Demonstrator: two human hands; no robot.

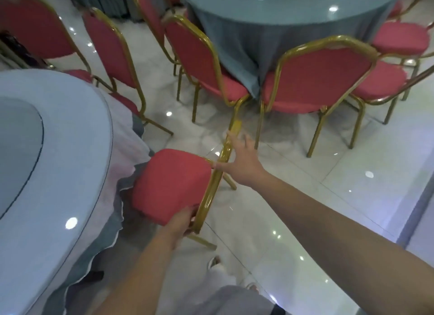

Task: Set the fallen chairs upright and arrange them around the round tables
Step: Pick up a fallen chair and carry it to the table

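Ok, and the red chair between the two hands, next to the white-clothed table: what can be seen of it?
The red banquet chair has a red padded cushion and a shiny gold tubular metal frame. Seen from above, it stands upright with its seat toward the round table, right at the hanging tablecloth, and two rear legs on the glossy tiled floor. The left hand grips the near end of the back frame. The right hand is open, its thumb touching the far end.

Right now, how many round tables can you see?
2: a white-clothed table near left, a grey-clothed table at top. Cloth at top left may hide a third.
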